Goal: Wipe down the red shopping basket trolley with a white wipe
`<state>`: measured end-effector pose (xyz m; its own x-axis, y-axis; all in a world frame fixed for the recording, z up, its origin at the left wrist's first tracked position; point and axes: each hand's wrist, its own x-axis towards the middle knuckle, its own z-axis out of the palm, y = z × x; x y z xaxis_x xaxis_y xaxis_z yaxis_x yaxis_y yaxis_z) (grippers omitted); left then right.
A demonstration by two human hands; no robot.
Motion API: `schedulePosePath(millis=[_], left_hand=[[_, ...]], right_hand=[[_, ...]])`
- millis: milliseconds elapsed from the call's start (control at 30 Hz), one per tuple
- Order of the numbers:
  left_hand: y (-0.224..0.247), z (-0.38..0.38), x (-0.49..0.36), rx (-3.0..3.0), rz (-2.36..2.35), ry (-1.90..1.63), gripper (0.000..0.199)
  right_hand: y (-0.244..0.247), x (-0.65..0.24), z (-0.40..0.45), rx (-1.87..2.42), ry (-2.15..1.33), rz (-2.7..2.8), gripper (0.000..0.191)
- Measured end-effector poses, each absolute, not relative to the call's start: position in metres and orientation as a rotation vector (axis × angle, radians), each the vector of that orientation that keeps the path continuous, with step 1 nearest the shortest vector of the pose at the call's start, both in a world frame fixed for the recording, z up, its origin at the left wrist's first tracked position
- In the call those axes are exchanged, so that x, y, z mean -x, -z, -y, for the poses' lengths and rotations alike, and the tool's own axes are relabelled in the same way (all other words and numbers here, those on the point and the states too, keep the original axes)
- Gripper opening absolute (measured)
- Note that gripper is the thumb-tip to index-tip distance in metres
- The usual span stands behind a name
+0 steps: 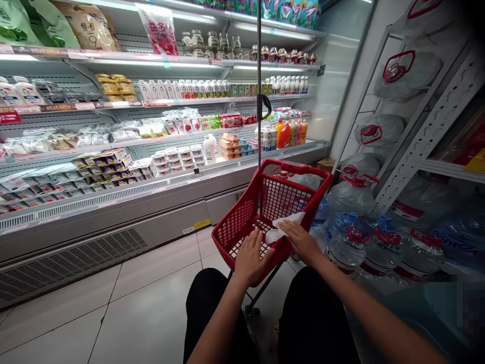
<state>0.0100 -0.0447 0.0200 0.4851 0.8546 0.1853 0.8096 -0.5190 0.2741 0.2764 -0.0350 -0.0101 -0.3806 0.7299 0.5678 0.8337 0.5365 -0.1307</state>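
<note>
A small red plastic shopping cart point(233, 230) with mesh sides stands before my knees. My left hand point(250, 259) rests at its near rim, fingers stretched out, with nothing visible in it. My right hand point(302, 241) is on the cart's right side and has a white cloth or paper wipe point(290, 221) under its fingers. Part of the wipe hangs loosely over the inside of the basket. The palm and thumb of the right hand are hidden.
An open refrigerated display point(223, 174) with several stocked shelves runs along the left and back. Large water bottles point(345, 250) crowd the floor at right, beside a white perforated rack post point(424, 136). Pale floor tiles point(147, 303) lie at left.
</note>
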Motion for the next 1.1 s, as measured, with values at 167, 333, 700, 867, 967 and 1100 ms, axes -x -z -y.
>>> schedulePosePath(millis=[167,333,700,867,967,1100], left_hand=[[-0.016,0.043,-0.019,-2.628,-1.437,-0.41,0.07],[-0.022,0.018,0.011,-2.654,-1.397,-0.339,0.064],[-0.025,0.021,0.006,-2.734,-1.362,-0.479,0.065],[-0.023,0.025,-0.022,-2.811,-1.327,-0.526,0.056],[-0.022,0.022,-0.02,-2.778,-1.421,-0.502,0.05],[-0.025,0.018,-0.011,-2.765,-1.439,-0.479,0.048]], right_hand=[[0.0,-0.309,0.027,1.309,0.286,2.255,0.052],[-0.02,-0.38,0.008,1.531,0.448,2.096,0.054],[-0.023,-0.337,0.033,1.42,0.255,2.045,0.051],[-0.026,-0.302,0.04,1.314,0.08,2.139,0.042],[-0.051,-0.332,0.033,1.402,0.077,2.024,0.044],[-0.112,-0.402,0.021,1.735,0.327,1.432,0.053]])
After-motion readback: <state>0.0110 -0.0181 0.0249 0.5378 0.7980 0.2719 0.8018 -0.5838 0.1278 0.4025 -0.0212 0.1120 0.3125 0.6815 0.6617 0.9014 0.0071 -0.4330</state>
